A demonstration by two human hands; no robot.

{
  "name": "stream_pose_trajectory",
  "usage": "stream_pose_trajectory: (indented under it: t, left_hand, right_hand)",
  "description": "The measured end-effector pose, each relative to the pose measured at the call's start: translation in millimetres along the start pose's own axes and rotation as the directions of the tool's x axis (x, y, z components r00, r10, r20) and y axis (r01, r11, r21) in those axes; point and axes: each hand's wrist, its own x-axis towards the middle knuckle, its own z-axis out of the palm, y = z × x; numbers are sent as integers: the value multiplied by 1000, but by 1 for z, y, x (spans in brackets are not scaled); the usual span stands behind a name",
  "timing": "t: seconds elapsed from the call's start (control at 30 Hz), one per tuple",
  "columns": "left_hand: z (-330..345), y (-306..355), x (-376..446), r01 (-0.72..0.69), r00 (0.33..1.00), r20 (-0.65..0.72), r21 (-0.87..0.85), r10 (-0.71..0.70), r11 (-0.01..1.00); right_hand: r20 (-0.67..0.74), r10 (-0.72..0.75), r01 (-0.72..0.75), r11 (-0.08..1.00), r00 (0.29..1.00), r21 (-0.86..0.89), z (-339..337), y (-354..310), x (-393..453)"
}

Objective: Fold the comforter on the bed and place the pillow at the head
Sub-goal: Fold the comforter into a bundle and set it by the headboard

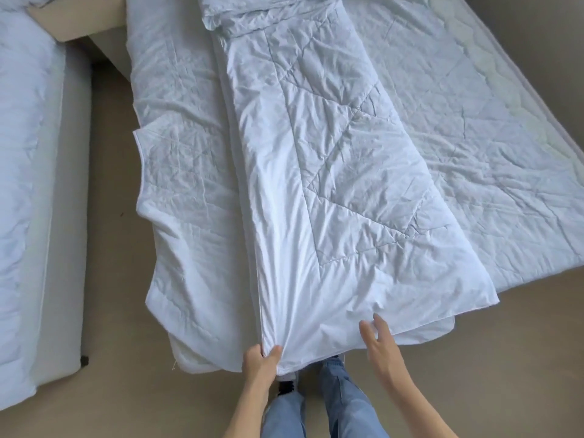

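Observation:
A white quilted comforter [331, 184] lies on the bed, folded lengthwise into a long strip running from the foot toward the head. My left hand [260, 358] pinches its near left corner at the foot edge. My right hand [377, 341] hovers open just over the near edge, fingers apart, at most brushing the fabric. A bunched white mass [268, 11] at the head end of the strip may be the pillow or more comforter; I cannot tell which.
The bed [474, 137] carries a pale quilted cover that hangs over its left side [177, 200]. A second bed [28, 184] stands at the left across a strip of brown floor [110, 248]. My legs in jeans [316, 406] stand at the foot.

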Motion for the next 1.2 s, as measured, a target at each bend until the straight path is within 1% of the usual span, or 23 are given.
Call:
stream_pose_trajectory:
  t: [0.1,0.17,0.3,0.37,0.4,0.43,0.47,0.53,0.57,0.63,0.73,0.77,0.83,0.93,1.0,1.03,1.1,1.13,1.2]
  left_hand:
    - [-3,17,9,-13,991,136,28,9,1000]
    - [-6,35,26,-53,978,203,30,45,998]
    - [-13,86,73,-218,960,190,41,206,975]
    - [-15,102,95,-291,934,239,82,265,953]
    - [-19,102,103,-324,920,269,112,285,939]
    - [-24,98,110,-355,906,293,137,304,925]
    - [-31,90,115,-375,897,310,155,315,914]
    - [-50,75,122,-404,877,334,124,345,906]
    - [-59,73,127,-418,868,340,104,363,903]
    - [-71,79,134,-436,851,376,119,366,892]
    - [-72,101,149,-424,815,494,152,303,893]
    - [-69,110,154,-444,803,509,163,311,881]
    - [-60,129,170,-464,798,510,180,321,868]
    - [-39,169,192,-401,831,453,84,323,912]
    - [-30,188,203,-353,860,392,-4,326,936]
    - [-27,191,208,-355,865,369,-27,339,934]
    - [-32,183,213,-395,873,327,39,362,918]
    - [-38,177,215,-415,877,309,105,367,904]
    - [-49,170,218,-449,882,269,238,386,861]
  right_hand:
    - [-23,11,-10,1000,1000,26,12,-4,3]
    - [-43,12,-11,1000,999,26,21,-5,3]
    - [-153,5,-6,1000,988,-4,54,-1,0]
    - [-209,14,-22,999,978,-35,76,0,-2]
    - [-228,22,-41,996,973,-78,89,1,-4]
    - [-255,26,-69,985,967,-158,102,4,-7]
    - [-298,15,-100,957,954,-272,115,5,-10]
    - [-402,-47,-161,869,914,-467,142,9,-18]
    - [-430,-65,-186,835,901,-518,156,9,-21]
    - [-446,-23,-236,824,895,-515,183,7,-29]
    - [-466,74,-274,884,882,-379,216,4,-33]
    - [-470,107,-275,911,876,-306,222,3,-32]
    - [-468,188,-269,957,863,-112,230,2,-27]
    - [-489,267,-215,963,831,162,239,2,-12]
    - [-500,320,-168,930,805,326,243,-1,-2]
    - [-493,358,-147,898,793,416,245,-2,1]
    - [-473,447,-93,794,759,601,251,-6,6]
    - [-480,484,-61,748,732,661,255,-8,7]
    - [-509,555,-15,686,658,728,262,-6,12]
